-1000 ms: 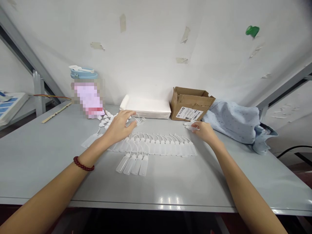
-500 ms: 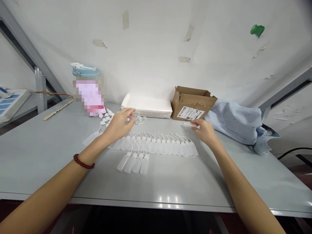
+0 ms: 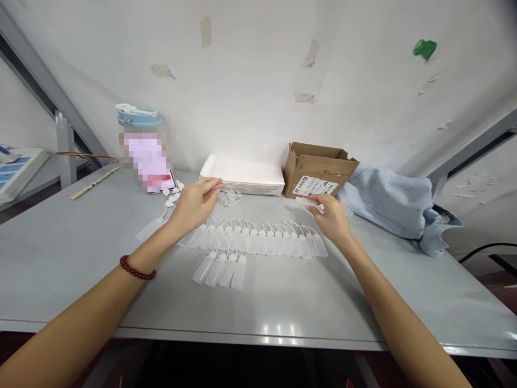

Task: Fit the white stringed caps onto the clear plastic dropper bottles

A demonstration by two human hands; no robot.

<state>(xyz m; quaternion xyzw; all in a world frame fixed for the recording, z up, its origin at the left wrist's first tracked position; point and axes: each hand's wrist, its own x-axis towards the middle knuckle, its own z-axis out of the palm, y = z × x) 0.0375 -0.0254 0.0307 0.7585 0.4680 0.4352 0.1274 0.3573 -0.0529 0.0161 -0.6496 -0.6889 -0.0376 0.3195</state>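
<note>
My left hand (image 3: 193, 203) is at the near side of the paper stack, thumb and fingers pressed together. Its fingertips meet a small heap of thin white straps (image 3: 231, 199) and pinch one of them. In my right hand (image 3: 330, 214), thumb and fingers grip a small translucent bottle (image 3: 302, 201), lying sideways in front of the carton and partly hidden by the fingers. Between the hands runs a row of similar translucent bottles (image 3: 271, 243), thin white straps trailing from their tops. Several more bottles (image 3: 221, 269) lie in a shorter row nearer me.
White caps (image 3: 171, 200) lie by a phone (image 3: 150, 161) leaning near a blue container (image 3: 139, 117). A white paper stack (image 3: 242, 175) and an open cardboard box (image 3: 319, 170) stand against the wall. Right of them is light-blue cloth (image 3: 383, 202). A wooden strip (image 3: 95, 182) lies left.
My right hand has shifted slightly left with the bottle, so more of it shows past the fingers. My left thumb and fingers have closed together beside the straps.
</note>
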